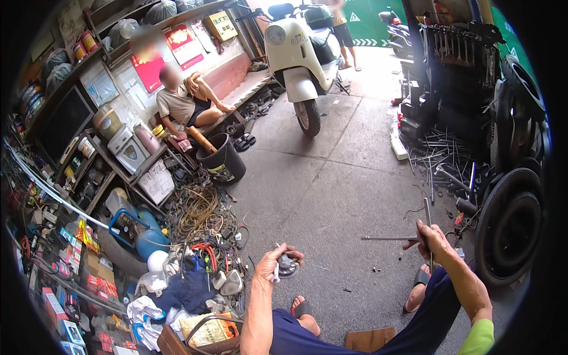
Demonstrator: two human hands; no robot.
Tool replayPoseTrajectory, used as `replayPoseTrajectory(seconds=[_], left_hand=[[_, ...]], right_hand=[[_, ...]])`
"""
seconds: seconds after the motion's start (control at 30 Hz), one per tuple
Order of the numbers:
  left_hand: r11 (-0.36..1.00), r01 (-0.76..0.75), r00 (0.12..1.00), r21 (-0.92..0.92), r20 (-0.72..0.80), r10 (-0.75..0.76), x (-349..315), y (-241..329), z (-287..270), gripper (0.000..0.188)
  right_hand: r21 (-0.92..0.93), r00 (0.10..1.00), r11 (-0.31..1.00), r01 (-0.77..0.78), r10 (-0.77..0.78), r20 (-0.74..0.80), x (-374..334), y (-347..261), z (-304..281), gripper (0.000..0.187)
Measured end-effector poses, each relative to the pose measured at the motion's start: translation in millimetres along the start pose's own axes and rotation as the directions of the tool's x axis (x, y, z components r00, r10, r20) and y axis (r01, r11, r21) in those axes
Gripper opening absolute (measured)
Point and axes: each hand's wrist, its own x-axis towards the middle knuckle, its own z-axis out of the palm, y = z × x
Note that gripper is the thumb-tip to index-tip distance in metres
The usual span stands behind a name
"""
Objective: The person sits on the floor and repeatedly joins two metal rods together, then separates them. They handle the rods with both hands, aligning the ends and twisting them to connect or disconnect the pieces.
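Observation:
My left hand [269, 264] is closed around a round, dark grey metal part [288, 264] with several raised spots on its face. A bit of something whitish shows by the palm; I cannot make out what it is. On the other side, my right hand [435, 241] grips a long-barred metal tool, probably a T-handle wrench [387, 238]. One thin bar points left over the floor, and another runs upright through the fist; the grip hides where they join. The tool and the round part are well apart.
A white scooter [302, 53] stands ahead. A person [183, 100] sits on a bench at left, near a black bucket [222, 157]. Coiled cables and rags [195, 290] crowd the left floor. Loose metal rods [441, 154] and tyres [509, 225] lie right. Small bits dot the concrete.

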Motion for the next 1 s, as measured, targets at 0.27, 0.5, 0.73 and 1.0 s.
replayPoseTrajectory(seconds=[0.27,0.5,0.73,1.0], left_hand=[[0.824,-0.152,0.972,0.546,-0.068,0.224,12,-16,9,0.026],[0.445,-0.327,0.823,0.834,0.020,0.567,21,-30,18,0.022],[0.299,-0.309,0.808,0.903,0.083,0.584,21,-26,20,0.025],[0.201,-0.351,0.766,0.915,0.157,0.623,25,-29,33,0.019]], right_hand=[[0.143,0.995,0.990,0.021,-0.035,0.096,-12,-1,5,0.057],[0.714,0.897,0.691,-0.111,-0.240,0.372,-7,9,4,0.062],[0.633,0.867,0.773,-0.047,-0.283,0.410,-5,2,25,0.063],[0.626,0.857,0.773,-0.106,-0.248,0.452,0,2,36,0.066]])
